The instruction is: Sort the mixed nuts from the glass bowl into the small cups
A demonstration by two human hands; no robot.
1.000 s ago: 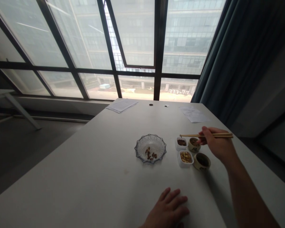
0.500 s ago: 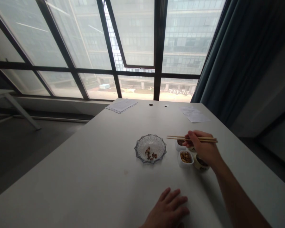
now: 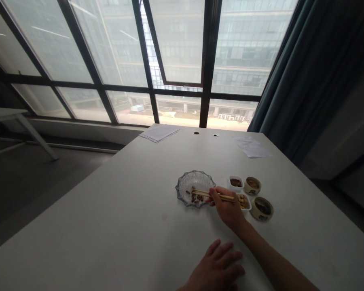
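My right hand (image 3: 227,206) is closed around a pair of wooden chopsticks (image 3: 204,194). Their tips reach down into a scalloped glass bowl (image 3: 182,198), among several small brown pieces (image 3: 197,198) that look like nuts or dried fruit. Whether the tips pinch a piece is too small to tell. My left hand (image 3: 218,264) rests on the near part of the table, fingers spread, with nothing in it. Partly behind my right hand is a white plastic tub (image 3: 244,202) of tan pieces; behind it stands another white tub (image 3: 235,183) with dark brown pieces.
Two beige round pots, one farther back (image 3: 252,186) and one nearer (image 3: 262,209), stand right of the tubs with dark contents. Paper sheets lie at the white table's far left (image 3: 159,133) and far right (image 3: 251,146). A blue curtain (image 3: 282,76) hangs beside the windows.
My right hand has moved left and toward me with the chopsticks, from above the containers to the glass bowl. The tubs and pots are more exposed. My left hand stays put; the view shifted slightly.
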